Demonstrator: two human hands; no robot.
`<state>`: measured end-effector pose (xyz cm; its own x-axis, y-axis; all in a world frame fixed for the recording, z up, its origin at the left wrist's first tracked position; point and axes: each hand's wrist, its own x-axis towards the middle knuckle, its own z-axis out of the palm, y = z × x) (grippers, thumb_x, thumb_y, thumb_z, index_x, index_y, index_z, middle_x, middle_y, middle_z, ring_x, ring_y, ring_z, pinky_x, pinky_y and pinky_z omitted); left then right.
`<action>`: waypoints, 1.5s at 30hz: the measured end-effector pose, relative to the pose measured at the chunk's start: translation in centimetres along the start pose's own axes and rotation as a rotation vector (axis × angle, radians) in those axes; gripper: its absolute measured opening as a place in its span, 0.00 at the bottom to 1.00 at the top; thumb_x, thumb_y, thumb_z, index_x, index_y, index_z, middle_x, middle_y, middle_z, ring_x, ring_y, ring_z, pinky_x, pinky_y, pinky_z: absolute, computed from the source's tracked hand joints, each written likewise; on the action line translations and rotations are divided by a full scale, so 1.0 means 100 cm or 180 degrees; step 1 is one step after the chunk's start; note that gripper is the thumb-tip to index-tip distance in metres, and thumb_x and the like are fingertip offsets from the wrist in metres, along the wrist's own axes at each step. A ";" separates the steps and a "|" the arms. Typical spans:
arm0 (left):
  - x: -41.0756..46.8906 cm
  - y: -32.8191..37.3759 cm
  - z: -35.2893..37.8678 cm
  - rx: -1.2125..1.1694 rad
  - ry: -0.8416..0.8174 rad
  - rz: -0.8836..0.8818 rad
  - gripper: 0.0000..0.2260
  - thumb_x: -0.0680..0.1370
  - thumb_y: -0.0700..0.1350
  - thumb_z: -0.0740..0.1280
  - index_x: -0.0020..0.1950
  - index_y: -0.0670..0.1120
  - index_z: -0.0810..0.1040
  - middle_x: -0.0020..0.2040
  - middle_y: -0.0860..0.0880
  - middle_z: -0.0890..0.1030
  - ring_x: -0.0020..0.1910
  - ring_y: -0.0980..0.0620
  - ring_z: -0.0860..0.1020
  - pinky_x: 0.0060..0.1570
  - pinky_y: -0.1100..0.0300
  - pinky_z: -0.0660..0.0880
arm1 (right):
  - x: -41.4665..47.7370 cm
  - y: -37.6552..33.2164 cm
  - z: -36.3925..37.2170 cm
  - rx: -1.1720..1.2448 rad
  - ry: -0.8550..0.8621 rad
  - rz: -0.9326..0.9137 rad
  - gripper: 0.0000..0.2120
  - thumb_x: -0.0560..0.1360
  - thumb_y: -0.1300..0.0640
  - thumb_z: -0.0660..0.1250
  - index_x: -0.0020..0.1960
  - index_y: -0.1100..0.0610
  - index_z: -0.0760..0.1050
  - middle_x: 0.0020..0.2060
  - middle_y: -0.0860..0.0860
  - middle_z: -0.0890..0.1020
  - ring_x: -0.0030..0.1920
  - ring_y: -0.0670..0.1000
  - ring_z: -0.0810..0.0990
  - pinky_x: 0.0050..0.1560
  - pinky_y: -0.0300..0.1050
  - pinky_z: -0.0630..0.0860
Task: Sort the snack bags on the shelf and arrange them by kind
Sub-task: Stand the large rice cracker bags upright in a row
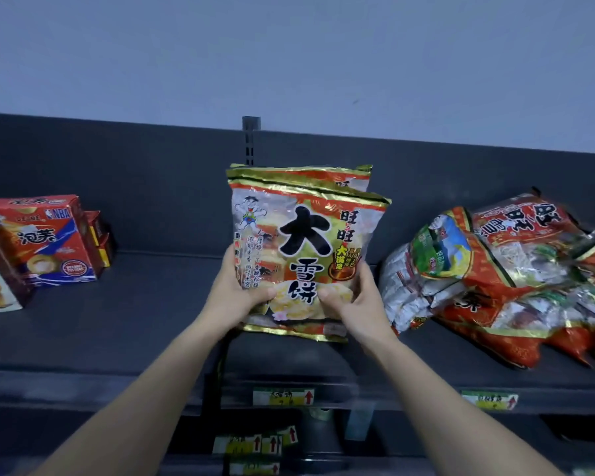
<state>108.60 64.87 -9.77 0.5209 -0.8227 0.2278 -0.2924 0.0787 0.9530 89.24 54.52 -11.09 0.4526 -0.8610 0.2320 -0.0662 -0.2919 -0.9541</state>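
Far left of the fingers (228, 266), on the dark grey metal shelf (117, 321): red cardboard snack boxes (45, 238), upright. At centre, left hand (236, 297) curled round the lower left edge of a gold-and-orange foil rice-cracker bag (306, 249), thumb on its front. Bag upright between the hands, a second matching bag (352, 176) just behind it. Opposite, right hand (354, 300) gripping the lower right edge likewise, thumb in front. Just right of those fingers: heap of red and green foil snack bags (495, 269), lying tilted. Below the wrists, yellow price labels (282, 397) on the shelf lip.

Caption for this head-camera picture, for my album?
Left hand and right hand hold a rice cracker bag upright at the shelf, beside a heap of bags.
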 end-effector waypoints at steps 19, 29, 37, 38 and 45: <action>0.027 -0.023 -0.009 0.0809 -0.0660 -0.0845 0.34 0.64 0.38 0.79 0.65 0.51 0.68 0.55 0.53 0.81 0.57 0.51 0.78 0.63 0.51 0.73 | 0.020 0.012 -0.005 -0.1280 -0.0243 0.0080 0.40 0.59 0.35 0.75 0.66 0.42 0.63 0.58 0.43 0.77 0.60 0.48 0.76 0.60 0.55 0.75; 0.018 -0.022 -0.014 0.1071 -0.0606 -0.0958 0.35 0.64 0.36 0.80 0.66 0.48 0.68 0.53 0.53 0.81 0.54 0.51 0.79 0.60 0.54 0.74 | 0.014 0.008 -0.002 -0.1306 -0.0233 0.0298 0.42 0.57 0.37 0.77 0.65 0.45 0.62 0.59 0.45 0.76 0.59 0.50 0.77 0.60 0.54 0.75; 0.004 -0.007 -0.016 0.1451 -0.0490 -0.0625 0.36 0.66 0.40 0.79 0.68 0.51 0.64 0.57 0.52 0.79 0.55 0.50 0.78 0.57 0.52 0.74 | 0.001 0.002 -0.002 -0.1780 -0.0015 0.0437 0.46 0.62 0.40 0.78 0.71 0.56 0.60 0.62 0.52 0.76 0.61 0.55 0.76 0.59 0.55 0.76; 0.003 -0.004 -0.016 0.1561 -0.0446 -0.0536 0.36 0.67 0.40 0.78 0.68 0.50 0.63 0.57 0.51 0.79 0.54 0.50 0.78 0.54 0.53 0.74 | -0.001 0.002 -0.002 -0.1860 0.0010 0.0433 0.41 0.64 0.43 0.78 0.68 0.56 0.62 0.61 0.52 0.77 0.60 0.55 0.77 0.57 0.54 0.76; -0.008 0.007 -0.009 0.2193 -0.0194 -0.0193 0.52 0.66 0.44 0.79 0.79 0.49 0.45 0.68 0.44 0.70 0.64 0.43 0.72 0.60 0.45 0.74 | -0.013 -0.003 0.005 -0.2491 0.0088 0.0369 0.33 0.67 0.49 0.77 0.63 0.56 0.64 0.60 0.54 0.76 0.59 0.57 0.77 0.53 0.53 0.77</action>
<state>108.74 66.05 -9.13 0.5124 -0.8461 0.1473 -0.7172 -0.3272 0.6152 89.15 55.90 -11.23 0.3831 -0.9108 0.1537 -0.7225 -0.3992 -0.5646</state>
